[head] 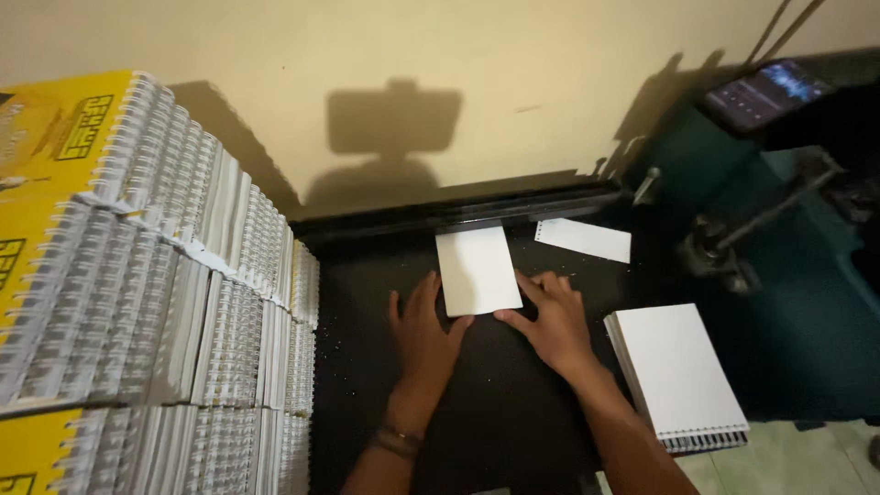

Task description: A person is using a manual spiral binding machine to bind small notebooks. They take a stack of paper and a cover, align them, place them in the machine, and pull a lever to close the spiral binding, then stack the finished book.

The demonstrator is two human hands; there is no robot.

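A small stack of white sheets (477, 269) lies on the black work surface (367, 302), its far edge against a dark metal bar (458, 214). My left hand (423, 330) rests flat at the stack's near left corner, fingers touching the paper. Flat at the near right corner lies my right hand (553, 319), its thumb on the stack's near edge. Both hands press on the paper rather than grip it.
Tall piles of spiral-bound notebooks with yellow covers (137, 275) fill the left. A white spiral pad (676, 371) lies at the right. A punched paper strip (584, 239) sits near the bar. A dark green machine with a lever (752, 220) and a lit phone (765, 92) stand at right.
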